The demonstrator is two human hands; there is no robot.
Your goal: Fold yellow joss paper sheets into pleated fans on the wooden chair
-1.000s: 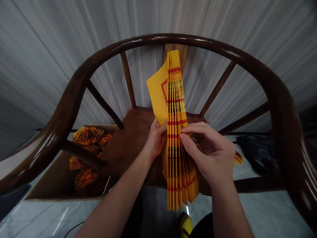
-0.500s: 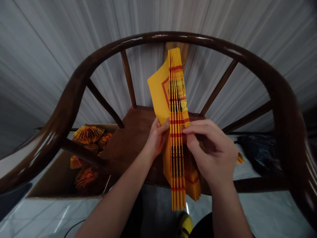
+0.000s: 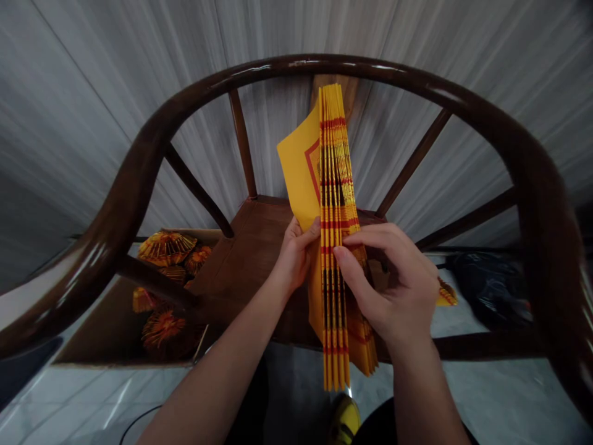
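A tall stack of pleated yellow paper (image 3: pixel 333 247) with red bands and gold foil stands upright over the chair seat (image 3: pixel 250 247). My left hand (image 3: pixel 296 253) is closed on its left side, the thumb on the folds and a flat yellow flap above the fingers. On the right side, my right hand (image 3: pixel 389 272) has its thumb tip on the fold edges and its forefinger bent against the sheets. Its other fingers are curled and partly hidden. Lower sheets fan out under the right hand.
A dark wooden armchair with a curved rail (image 3: pixel 296 65) surrounds the work. At the left, an open cardboard box (image 3: pixel 92 337) holds several folded gold and red paper pieces (image 3: pixel 167 247). A black bag (image 3: pixel 486 287) lies at the right, near another paper piece (image 3: pixel 447 293). Below is a yellow shoe (image 3: pixel 346 420).
My right thumb has moved left onto the front fold edges, from the sheets' right corner. More of the sheets' right side shows. The left hand keeps its hold; the view has shifted slightly.
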